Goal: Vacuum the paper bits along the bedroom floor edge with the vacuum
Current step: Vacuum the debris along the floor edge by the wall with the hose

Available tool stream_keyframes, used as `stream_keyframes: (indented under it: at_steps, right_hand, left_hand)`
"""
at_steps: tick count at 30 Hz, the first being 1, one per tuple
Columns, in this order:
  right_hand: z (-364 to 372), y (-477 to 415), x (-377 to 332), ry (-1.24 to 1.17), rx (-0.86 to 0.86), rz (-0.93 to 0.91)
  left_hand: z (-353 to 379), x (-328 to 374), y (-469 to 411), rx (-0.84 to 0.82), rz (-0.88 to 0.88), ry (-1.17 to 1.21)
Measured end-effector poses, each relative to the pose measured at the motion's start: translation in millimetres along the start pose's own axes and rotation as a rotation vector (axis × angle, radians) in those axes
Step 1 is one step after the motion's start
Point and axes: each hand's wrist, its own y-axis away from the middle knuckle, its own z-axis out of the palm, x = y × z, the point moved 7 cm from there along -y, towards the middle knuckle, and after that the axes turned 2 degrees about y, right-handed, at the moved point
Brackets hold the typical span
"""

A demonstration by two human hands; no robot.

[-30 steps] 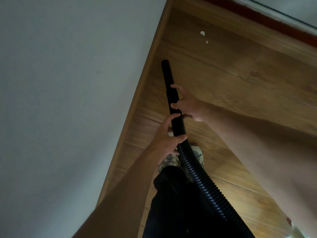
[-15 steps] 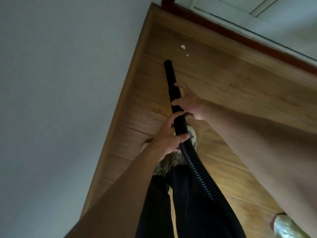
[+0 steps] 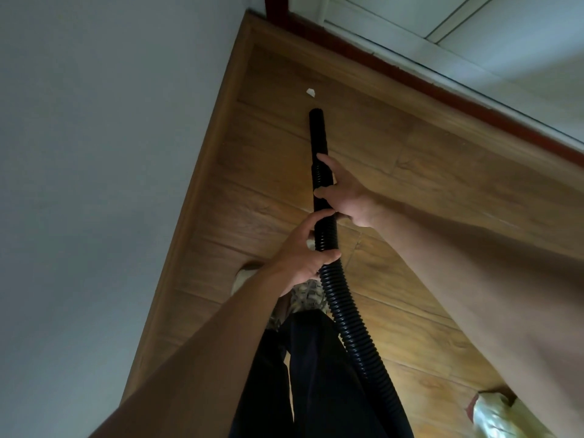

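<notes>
Both hands grip the black vacuum hose: right hand just above left hand. Its open tip sits just short of the paper bit near the wall

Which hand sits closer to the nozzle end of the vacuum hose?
The right hand: it grips the vacuum hose farther forward, toward the paper bit; the left hand grips it behind, nearer the body.

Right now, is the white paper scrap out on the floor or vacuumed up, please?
Out: white paper scrap lies beyond the black hose nozzle.
</notes>
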Motion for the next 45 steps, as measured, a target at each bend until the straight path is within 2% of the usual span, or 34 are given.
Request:
stream_keyframes:
  at_steps: [18,33,40,45]
  right_hand:
    - [-7.5,-27.5,-26.8,0.111,0.034,-0.069]
    - [45.1,-54.3,-81.5,0.316,-0.09,-0.139]
    - [51.6,-62.6,-96.5,0.383,-0.075,-0.18]
    - [45.6,-61.6,-91.9,0.323,-0.09,-0.154]
  left_hand:
    - [-11.5,23.9,-17.4,0.028,0.049,-0.026]
    - [-58.2,38.1,-18.3,0.194,0.142,0.001]
    - [-67.8,44.5,-22.6,0.229,0.166,-0.02]
    - [-64.6,45.1,-26.2,0.227,0.169,-0.048]
